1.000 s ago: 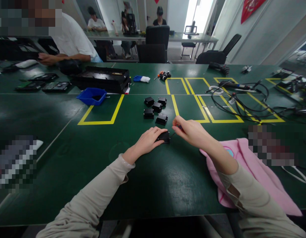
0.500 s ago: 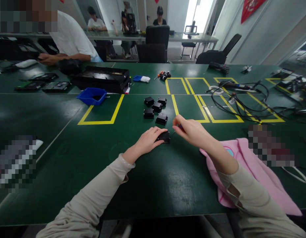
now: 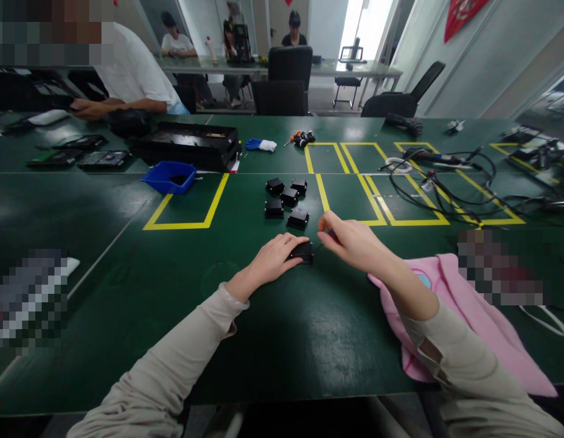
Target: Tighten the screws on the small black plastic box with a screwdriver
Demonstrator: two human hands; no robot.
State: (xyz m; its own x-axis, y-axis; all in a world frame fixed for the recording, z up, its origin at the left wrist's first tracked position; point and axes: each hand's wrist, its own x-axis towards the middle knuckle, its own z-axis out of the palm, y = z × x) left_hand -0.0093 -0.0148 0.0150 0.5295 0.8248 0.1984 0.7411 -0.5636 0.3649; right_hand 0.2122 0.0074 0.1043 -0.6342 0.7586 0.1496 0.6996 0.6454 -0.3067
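My left hand (image 3: 273, 260) lies on the green table (image 3: 126, 286) and grips a small black box (image 3: 303, 251), holding it flat. My right hand (image 3: 350, 240) is closed around a thin screwdriver (image 3: 322, 242) whose tip points down at the right edge of that box. Several more black boxes (image 3: 288, 204) sit in a cluster just beyond my hands.
A pink cloth (image 3: 468, 316) lies under my right forearm. A blue bin (image 3: 170, 176) and a black tray (image 3: 188, 145) stand at the back left. Tangled cables (image 3: 446, 182) fill the right side. A person in a white shirt (image 3: 126, 70) works at the far left.
My right hand has shifted slightly up and left with the screwdriver. My left hand and the box have stayed put.
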